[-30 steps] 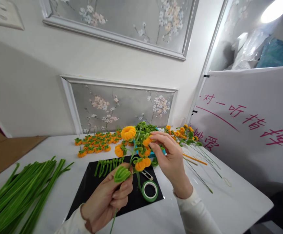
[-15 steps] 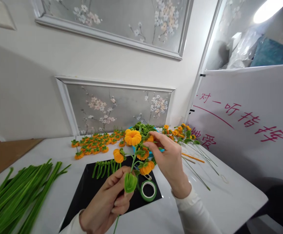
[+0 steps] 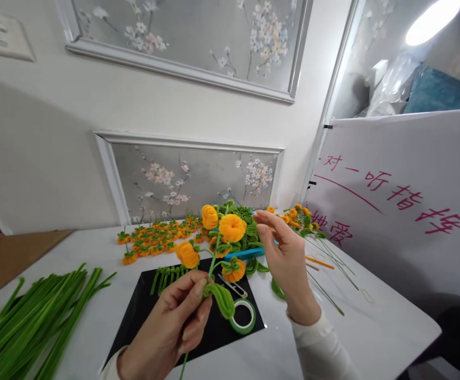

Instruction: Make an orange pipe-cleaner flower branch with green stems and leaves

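My left hand (image 3: 170, 322) is closed around the green stem of a pipe-cleaner pumpkin branch (image 3: 233, 228). Several fuzzy orange pumpkins with green tops sit along the branch, and a looped green leaf (image 3: 222, 302) sticks out beside my fingers. To the right of the branch, my right hand (image 3: 287, 269) is raised, thumb and forefinger apart, with nothing visible between them. Below the branch, a black mat (image 3: 132, 327) carries a roll of green tape (image 3: 249, 328), a small cutter (image 3: 235, 287) and a row of short green pieces (image 3: 162, 278).
A blue tray (image 3: 245, 254) heaped with green leaves (image 3: 243, 224) stands behind the branch. Small orange pumpkins (image 3: 154, 237) lie at the back left, and long green pipe cleaners (image 3: 35, 316) at the left. Finished-looking stems (image 3: 297, 214) and an orange stick (image 3: 320, 262) are at right.
The branch has turned in my left hand, so its pumpkins and leaf face differently. My right hand has let go of a pumpkin and moved slightly right, away from the branch.
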The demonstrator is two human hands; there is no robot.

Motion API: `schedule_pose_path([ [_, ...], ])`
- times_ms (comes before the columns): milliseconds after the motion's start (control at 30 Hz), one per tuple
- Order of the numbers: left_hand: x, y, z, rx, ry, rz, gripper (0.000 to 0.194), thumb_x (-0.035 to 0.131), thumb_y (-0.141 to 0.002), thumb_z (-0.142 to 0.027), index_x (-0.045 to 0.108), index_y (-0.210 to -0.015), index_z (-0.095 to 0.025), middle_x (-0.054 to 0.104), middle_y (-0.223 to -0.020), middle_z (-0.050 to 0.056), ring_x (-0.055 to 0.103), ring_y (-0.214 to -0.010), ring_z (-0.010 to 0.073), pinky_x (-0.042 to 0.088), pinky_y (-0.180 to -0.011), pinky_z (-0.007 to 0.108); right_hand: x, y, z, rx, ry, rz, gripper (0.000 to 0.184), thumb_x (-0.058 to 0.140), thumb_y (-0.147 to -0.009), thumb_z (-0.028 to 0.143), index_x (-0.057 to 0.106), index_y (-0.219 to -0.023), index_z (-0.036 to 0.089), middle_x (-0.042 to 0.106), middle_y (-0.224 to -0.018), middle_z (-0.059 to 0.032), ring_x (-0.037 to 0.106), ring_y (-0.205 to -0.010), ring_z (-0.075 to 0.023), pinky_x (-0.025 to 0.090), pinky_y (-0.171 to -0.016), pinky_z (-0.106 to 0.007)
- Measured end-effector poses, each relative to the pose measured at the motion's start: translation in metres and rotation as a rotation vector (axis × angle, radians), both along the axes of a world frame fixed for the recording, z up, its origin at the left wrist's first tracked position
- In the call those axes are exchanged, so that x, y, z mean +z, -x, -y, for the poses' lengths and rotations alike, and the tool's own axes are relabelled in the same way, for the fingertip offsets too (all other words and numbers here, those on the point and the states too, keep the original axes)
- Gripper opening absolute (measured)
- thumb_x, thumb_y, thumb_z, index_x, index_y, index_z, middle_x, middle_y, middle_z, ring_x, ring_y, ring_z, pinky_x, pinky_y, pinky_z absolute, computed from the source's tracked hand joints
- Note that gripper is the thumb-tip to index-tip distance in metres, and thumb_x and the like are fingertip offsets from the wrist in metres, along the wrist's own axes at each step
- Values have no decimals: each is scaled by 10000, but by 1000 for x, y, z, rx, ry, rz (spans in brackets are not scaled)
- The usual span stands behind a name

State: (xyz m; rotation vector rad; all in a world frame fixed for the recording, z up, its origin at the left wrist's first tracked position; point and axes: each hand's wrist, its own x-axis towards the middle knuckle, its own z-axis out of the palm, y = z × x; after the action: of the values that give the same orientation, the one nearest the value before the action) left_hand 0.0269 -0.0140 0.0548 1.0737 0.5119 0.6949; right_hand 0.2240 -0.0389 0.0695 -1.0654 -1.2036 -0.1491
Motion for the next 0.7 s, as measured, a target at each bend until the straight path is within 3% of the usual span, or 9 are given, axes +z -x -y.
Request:
schedule_pose_path([
  [167, 3, 5, -4, 11, -65, -41, 266, 706, -731, -402, 550, -709, -188, 432, -462, -89, 153, -332, -2, 165, -282, 97, 13, -5, -3, 34, -43, -4, 227, 517, -888, 232, 630, -1085, 217, 698, -1007, -66, 657, -927, -181, 549, -785, -320],
  [333, -1, 7, -6, -86, -29, 19, 283, 690, -751, -393, 536, -655, -176, 393, -438, -96, 124, -306, -16, 167, -265, 90, 39, -5, -1, 101, -41, 275, 361, 464, -884, 137, 570, -1200, 275, 631, -1160, -42, 619, -1002, -157, 533, -839, -305],
  [467, -9, 10, -7, -86, 77, 65, 307, 719, -727, -373, 510, -617, -177, 328, -405, -109, 97, -298, -23, 153, -268, 91, 53, -7, -2, 235, 1, 419, 398, 442, -861, 74, 598, -1159, 286, 622, -1185, -9, 587, -1078, -140, 519, -891, -289],
  [567, -14, 11, -10, -36, 131, 113, 319, 782, -652, -333, 514, -587, -172, 337, -415, -102, 129, -283, -25, 133, -257, 96, 54, -9, -6, 282, -10, 395, 302, 502, -851, 94, 656, -1049, 261, 677, -1069, 1, 621, -1006, -136, 515, -888, -283],
  [700, -12, 9, -13, -56, 230, 151, 366, 839, -565, -296, 499, -522, -166, 411, -432, -81, 176, -262, -28, 148, -231, 83, 47, -11, -11, 306, -20, 212, 161, 586, -828, 171, 683, -943, 227, 702, -905, -3, 660, -804, -132, 545, -745, -256],
])
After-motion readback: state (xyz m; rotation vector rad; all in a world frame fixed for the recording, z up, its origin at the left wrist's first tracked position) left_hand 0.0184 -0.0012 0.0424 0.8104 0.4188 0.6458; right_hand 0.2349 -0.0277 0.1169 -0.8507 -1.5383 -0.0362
